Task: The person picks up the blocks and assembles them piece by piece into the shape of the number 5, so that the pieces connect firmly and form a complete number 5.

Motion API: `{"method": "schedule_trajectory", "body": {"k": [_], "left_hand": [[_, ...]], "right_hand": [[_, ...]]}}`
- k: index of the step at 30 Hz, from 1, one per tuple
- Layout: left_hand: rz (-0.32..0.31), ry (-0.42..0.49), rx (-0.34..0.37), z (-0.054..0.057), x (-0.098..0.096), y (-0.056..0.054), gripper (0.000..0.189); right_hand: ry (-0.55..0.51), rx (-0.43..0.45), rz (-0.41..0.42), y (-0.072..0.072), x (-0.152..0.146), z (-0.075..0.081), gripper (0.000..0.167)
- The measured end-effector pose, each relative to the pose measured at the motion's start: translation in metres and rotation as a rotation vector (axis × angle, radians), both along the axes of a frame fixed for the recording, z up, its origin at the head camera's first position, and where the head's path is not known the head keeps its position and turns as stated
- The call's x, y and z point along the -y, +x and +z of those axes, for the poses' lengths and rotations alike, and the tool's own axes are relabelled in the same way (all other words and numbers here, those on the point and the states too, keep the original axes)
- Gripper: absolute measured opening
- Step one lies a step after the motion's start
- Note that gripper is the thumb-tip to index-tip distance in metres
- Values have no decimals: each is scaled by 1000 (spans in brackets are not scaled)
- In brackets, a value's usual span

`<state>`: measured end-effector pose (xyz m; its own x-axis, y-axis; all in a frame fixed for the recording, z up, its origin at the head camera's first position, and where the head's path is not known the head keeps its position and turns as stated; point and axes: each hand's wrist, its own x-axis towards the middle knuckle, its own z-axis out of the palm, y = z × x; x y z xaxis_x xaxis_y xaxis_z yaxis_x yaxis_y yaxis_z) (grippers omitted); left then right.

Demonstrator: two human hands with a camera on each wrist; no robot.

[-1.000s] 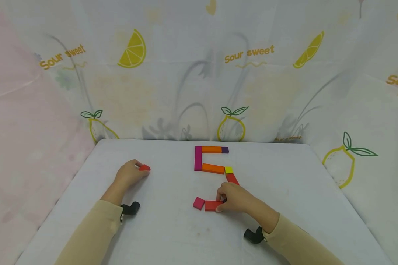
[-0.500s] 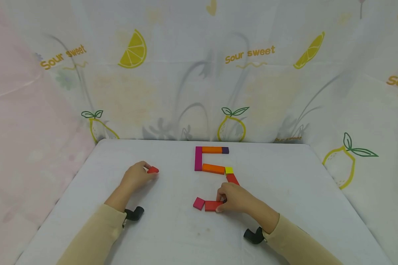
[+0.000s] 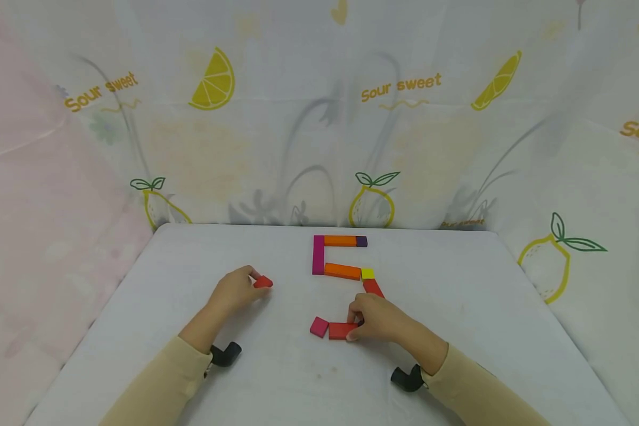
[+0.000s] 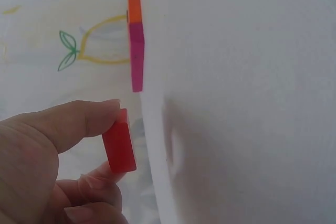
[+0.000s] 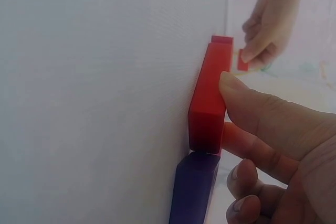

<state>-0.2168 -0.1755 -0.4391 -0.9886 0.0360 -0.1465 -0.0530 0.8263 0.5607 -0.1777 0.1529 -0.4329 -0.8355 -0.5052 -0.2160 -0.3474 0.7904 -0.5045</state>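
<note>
My left hand [image 3: 233,294] pinches a small red block [image 4: 119,145] between thumb and fingers, held above the tabletop at left of centre. My right hand [image 3: 381,319] has its thumb and a finger around a longer red block [image 5: 209,85] lying on the table. A purple block [image 5: 194,190] meets that block's near end in the right wrist view; the right hand mostly hides it from the head camera. Against the red block's left end lies a tilted pink block [image 3: 319,327].
Further back, a magenta block [image 3: 318,254], two orange blocks [image 3: 341,241], a dark purple cube [image 3: 361,241], a yellow block [image 3: 368,273] and another red block [image 3: 373,288] form a figure-like line. A patterned cloth [image 3: 277,148] hangs behind the white table [image 3: 138,355].
My left hand has moved right and slightly nearer to me, carrying the small red block. The right hand stays where it was on the longer red block.
</note>
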Motion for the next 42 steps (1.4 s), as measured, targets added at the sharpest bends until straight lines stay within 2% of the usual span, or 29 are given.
{"method": "schedule_trajectory", "body": {"k": [15, 36, 42], "left_hand": [[-50, 9, 31, -3, -26, 15, 32], [-127, 8, 88, -10, -56, 26, 32], [-156, 6, 82, -8, -60, 30, 29]], "right_hand": [[-1, 6, 7, -1, 0, 0, 21], [-14, 25, -2, -2, 0, 1, 22], [-17, 21, 3, -1, 0, 2, 22]]}}
